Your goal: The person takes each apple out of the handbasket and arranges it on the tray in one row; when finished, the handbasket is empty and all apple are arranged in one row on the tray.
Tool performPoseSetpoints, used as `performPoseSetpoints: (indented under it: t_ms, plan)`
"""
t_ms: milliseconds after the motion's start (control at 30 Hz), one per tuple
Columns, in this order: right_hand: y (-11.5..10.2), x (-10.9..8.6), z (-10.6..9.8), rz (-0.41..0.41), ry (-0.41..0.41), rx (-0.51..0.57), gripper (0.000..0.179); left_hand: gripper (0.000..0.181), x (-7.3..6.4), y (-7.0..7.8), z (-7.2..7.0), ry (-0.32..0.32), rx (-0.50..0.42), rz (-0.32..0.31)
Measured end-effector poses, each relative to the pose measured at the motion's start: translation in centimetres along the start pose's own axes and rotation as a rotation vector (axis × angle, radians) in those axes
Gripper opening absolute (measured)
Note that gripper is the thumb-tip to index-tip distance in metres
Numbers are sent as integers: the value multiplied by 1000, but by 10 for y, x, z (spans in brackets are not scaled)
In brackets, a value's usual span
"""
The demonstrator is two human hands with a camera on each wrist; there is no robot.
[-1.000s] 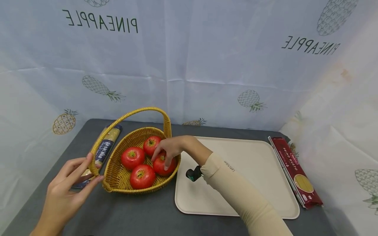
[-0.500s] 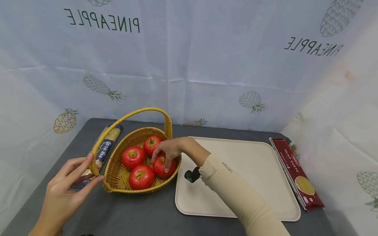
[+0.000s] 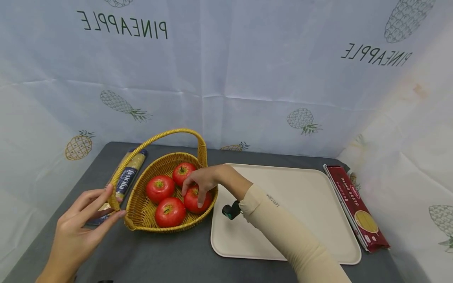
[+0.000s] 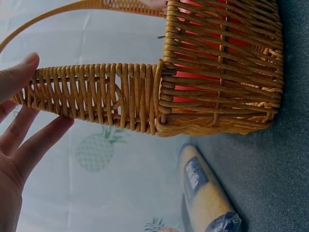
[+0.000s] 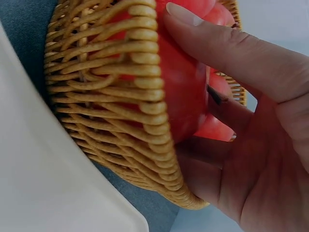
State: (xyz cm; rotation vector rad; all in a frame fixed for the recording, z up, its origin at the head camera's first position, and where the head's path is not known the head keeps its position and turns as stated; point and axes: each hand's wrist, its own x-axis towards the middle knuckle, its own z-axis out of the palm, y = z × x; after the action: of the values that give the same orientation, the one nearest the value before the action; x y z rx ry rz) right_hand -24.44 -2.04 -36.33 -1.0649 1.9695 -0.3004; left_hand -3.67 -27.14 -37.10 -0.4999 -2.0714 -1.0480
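A yellow wicker basket (image 3: pixel 142 212) with a tall hooped handle (image 4: pixel 96 92) stands on the left half of the table, holding several red apples (image 3: pixel 170 212). My left hand (image 3: pixel 79 226) pinches the left side of that handle, thumb on one face and fingers on the other. Inside the basket, my right hand (image 3: pixel 205 179) grips the apple nearest the right rim (image 5: pixel 181 92). Its thumb lies over one side of the apple and its fingers reach round the other, their tips partly hidden. That apple still sits among the others, below the rim.
A beige tray (image 3: pixel 290 204) lies right of the basket, under my right forearm. Beyond its right edge is a red spaghetti packet (image 3: pixel 354 208). A blue-labelled pasta packet (image 3: pixel 127 177) lies behind the handle at left. A pineapple-print curtain (image 3: pixel 247 78) hangs behind the table.
Almost nothing differs: the view has shifted very slightly. Both hands keep their places on the handle and the apple.
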Motion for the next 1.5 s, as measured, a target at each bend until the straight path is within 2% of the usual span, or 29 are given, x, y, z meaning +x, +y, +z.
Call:
performPoseSetpoints:
  t_ms: [300, 833, 1033, 1167, 1500]
  plan:
    - [-2, 1, 3, -8, 9, -1, 54, 75, 1, 0, 0, 6, -2, 3]
    - [-6, 1, 12, -13, 48, -121, 58, 74, 0, 2, -3, 6, -20, 5]
    - [-4, -8, 14, -86, 99, -171, 59, 73, 0, 3, 0, 7, -40, 14]
    - [-6, -17, 9, -131, 137, -153, 59, 73, 1, 4, -1, 5, -28, 7]
    - [-6, -39, -8, -171, 185, -60, 59, 74, 1, 0, 0, 1, -14, -2]
